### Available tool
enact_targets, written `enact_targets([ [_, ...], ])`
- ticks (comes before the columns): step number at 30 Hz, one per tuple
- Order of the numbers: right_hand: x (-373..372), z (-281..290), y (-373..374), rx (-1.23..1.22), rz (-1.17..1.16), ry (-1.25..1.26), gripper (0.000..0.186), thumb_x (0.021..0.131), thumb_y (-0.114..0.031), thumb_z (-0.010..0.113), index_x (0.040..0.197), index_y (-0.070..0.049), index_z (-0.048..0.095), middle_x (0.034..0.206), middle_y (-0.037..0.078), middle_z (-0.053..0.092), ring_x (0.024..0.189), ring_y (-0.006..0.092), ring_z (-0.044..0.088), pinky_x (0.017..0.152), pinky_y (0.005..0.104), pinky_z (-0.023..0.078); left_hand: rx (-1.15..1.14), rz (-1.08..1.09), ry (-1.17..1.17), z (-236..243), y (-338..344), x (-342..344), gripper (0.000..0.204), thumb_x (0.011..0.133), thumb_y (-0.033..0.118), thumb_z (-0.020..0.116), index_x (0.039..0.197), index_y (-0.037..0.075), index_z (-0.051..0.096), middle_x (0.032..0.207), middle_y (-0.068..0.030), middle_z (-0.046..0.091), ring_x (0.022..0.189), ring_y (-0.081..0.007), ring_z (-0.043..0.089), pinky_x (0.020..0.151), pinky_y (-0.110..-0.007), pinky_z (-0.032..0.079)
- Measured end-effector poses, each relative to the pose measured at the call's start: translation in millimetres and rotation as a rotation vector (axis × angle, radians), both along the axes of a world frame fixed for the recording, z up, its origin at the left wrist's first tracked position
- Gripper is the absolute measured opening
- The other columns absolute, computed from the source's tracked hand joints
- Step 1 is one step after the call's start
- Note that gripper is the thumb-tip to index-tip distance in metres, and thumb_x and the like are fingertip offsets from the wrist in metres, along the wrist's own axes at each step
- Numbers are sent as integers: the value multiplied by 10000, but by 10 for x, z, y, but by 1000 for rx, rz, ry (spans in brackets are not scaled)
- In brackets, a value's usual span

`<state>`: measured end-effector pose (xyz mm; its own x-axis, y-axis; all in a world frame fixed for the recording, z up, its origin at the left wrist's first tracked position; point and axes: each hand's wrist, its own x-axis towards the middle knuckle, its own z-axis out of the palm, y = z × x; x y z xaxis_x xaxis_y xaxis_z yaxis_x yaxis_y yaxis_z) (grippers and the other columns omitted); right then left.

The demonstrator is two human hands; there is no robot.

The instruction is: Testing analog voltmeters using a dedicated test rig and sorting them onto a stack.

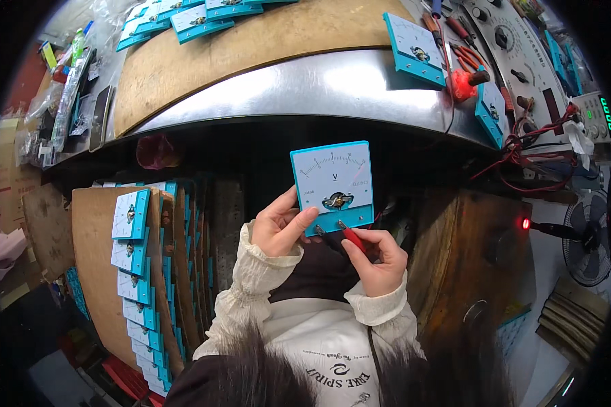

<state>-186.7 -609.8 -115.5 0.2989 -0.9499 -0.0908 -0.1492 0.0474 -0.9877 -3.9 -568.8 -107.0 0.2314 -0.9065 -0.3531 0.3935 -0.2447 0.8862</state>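
Observation:
In front of my lap, my left hand (283,227) grips a panel voltmeter (332,178) by its left edge, thumb on the front. The meter has a white dial with a curved scale, a turquoise frame and an exposed movement in a dark cutout. Closed around a red test probe (354,239), my right hand (381,262) holds its tip against the meter's lower turquoise strip. A black probe (321,231) also touches that strip at the lower left. Which hand steadies the black probe I cannot tell.
A metal-edged bench (285,85) spans the far side, with several meters (202,24) on its wooden board. To the left, upright boards (91,237) carry rows of meters. Tangled red leads (523,146), a test instrument (516,47) and a small fan (587,237) are at the right.

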Motion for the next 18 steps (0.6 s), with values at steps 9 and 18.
enact_targets([
  [9, -125, 92, -63, -158, -3, 126, 204, 737, -18, 776, 898, 13, 654, 797, 83, 681, 708, 119, 652, 622, 231, 511, 5, -32, -10, 52, -46, -113, 532, 933, 138, 584, 1401, -2, 374, 1054, -99, 663, 752, -87, 633, 595, -201, 524],
  [18, -120, 133, -93, -282, 20, 151, 225, 717, -10, 781, 897, 9, 647, 802, 106, 667, 676, 157, 649, 589, 247, 508, -1, 2, 25, 63, -20, -142, 535, 939, 161, 578, 1402, -4, 367, 1028, -112, 665, 746, -95, 634, 615, -214, 533],
])
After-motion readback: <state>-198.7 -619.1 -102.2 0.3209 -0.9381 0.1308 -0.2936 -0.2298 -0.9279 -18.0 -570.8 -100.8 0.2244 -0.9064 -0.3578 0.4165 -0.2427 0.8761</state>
